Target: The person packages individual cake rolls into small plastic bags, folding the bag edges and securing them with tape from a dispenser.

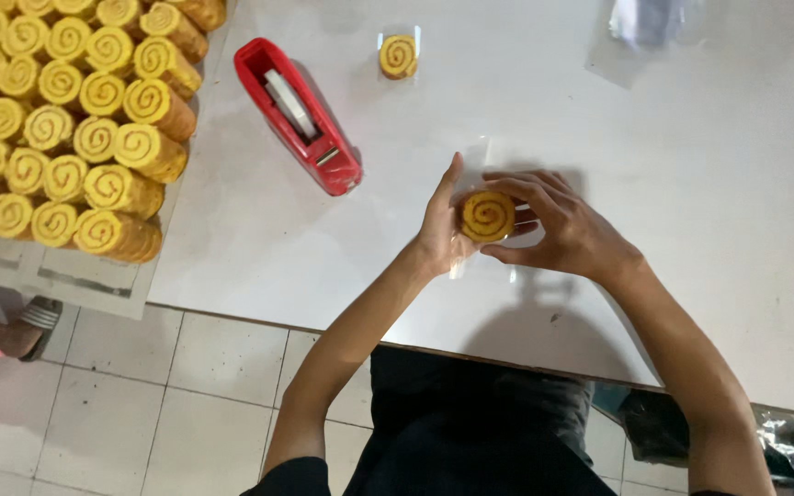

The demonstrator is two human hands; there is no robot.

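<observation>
Gripping one spiral cake slice (487, 217), fingers of left hand (441, 230) and right hand (567, 230) closed around it.

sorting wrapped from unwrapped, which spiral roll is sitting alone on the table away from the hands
The wrapped spiral roll right of the red tape dispenser. It lies alone on the white table; others are stacked at the left or held.

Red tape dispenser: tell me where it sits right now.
In the head view the red tape dispenser lies on the white table, up-left of the left hand, between the stacked spiral rolls and a wrapped roll.
</observation>
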